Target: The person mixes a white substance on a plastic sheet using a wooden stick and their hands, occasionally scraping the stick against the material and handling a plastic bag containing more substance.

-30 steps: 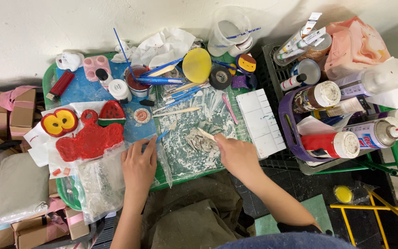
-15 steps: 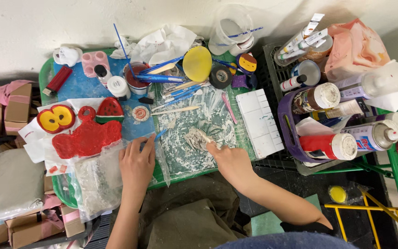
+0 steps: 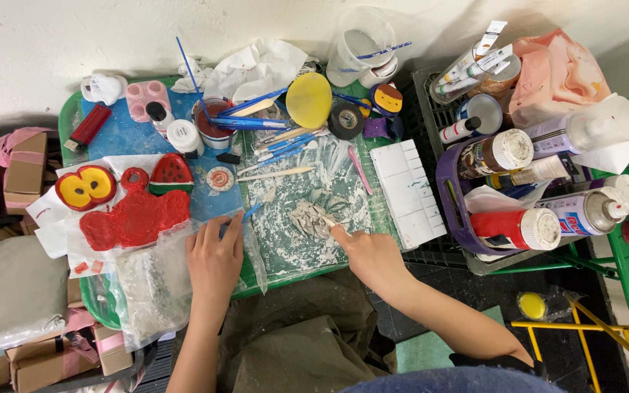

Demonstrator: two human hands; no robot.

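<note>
My right hand (image 3: pixel 369 255) pinches a small pale modelling tool (image 3: pixel 327 220), and its tip touches a lump of grey clay (image 3: pixel 307 217). The clay lies on a green cutting mat (image 3: pixel 285 251) smeared with white residue. My left hand (image 3: pixel 215 258) lies flat on a clear plastic sheet (image 3: pixel 151 287) at the mat's left edge and holds nothing. A blue-handled tool (image 3: pixel 251 212) sits just past its fingertips. Left of that hand lie a red painted clay figure (image 3: pixel 136 218), a yellow-and-red piece (image 3: pixel 85 187) and a watermelon-slice piece (image 3: pixel 171 173).
A cup with brushes (image 3: pixel 212 120), a yellow disc (image 3: pixel 309 100) and a black tape roll (image 3: pixel 346 120) crowd the table's far side. A white palette (image 3: pixel 407 191) lies right of the mat. A purple basket (image 3: pixel 447 196) with paint bottles stands further right. Cardboard boxes (image 3: pixel 23 164) stand left.
My right hand has slid toward me and left, bringing the tool's tip onto the grey clay lump. My left hand has stayed on the plastic sheet.
</note>
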